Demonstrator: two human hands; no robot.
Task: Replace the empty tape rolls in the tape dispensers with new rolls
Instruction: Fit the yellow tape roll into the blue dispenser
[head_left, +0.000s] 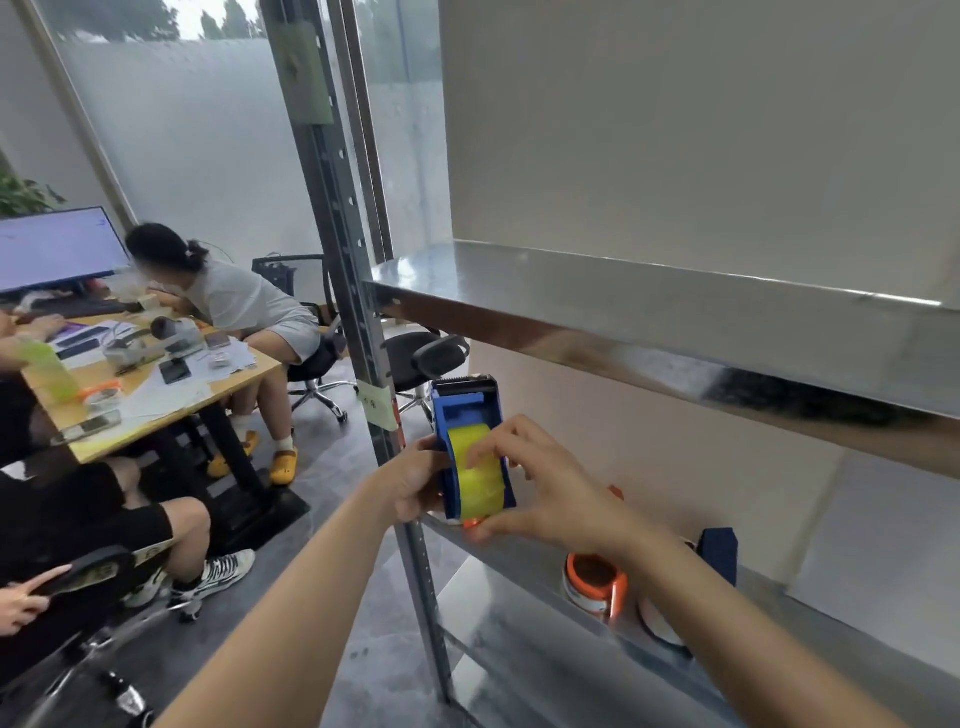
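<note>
Metal shelf (519, 597), front-left corner: blue dispenser (465, 410) gripped by left hand (415, 483). Right hand (550, 488) pinches yellow roll (478, 483); best pressed squarely home, then tape led toward cutter.

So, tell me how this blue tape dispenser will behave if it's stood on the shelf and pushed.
The blue dispenser looks like hard plastic, so probably stiff and fairly light. It is narrow, so stood on edge it may tip. The metal shelf looks smooth, so it could slide easily.
</note>
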